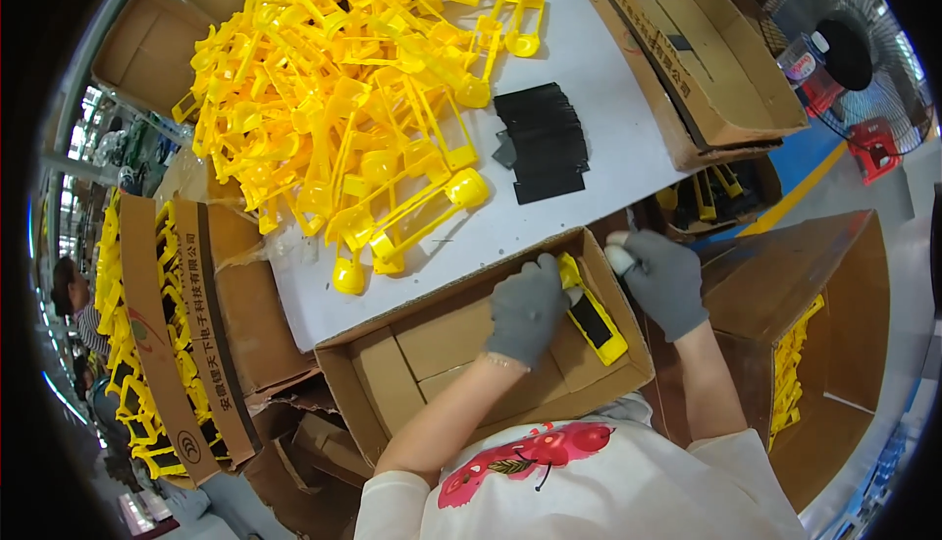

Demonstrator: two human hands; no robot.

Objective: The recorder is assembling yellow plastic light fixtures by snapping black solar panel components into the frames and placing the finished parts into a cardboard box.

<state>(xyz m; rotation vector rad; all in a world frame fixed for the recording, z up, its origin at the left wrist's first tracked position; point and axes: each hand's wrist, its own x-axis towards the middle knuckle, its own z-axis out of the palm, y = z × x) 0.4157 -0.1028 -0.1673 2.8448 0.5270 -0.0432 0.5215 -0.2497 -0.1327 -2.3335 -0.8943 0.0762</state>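
My left hand [528,312], in a grey glove, is closed at the upper end of a yellow plastic frame [601,332] with a black strip [590,320] in it. A pale tip, apparently my thumb, presses by the strip's upper end. The frame lies tilted at the right side of an open cardboard box [461,342]. Just outside that box's right wall, my right hand [667,280] has its fingers curled together, a white covering on one tip. Whatever it may pinch is hidden. Beyond, a stack of black strips [545,143] rests on the white table [422,285].
Yellow frames [334,99] are heaped across the table's left and back. Another shallow carton [706,59] stands at the back right. Full cartons of yellow pieces flank me: a left carton [201,324] and a right carton [834,354]. A fan [844,50] is at the far right.
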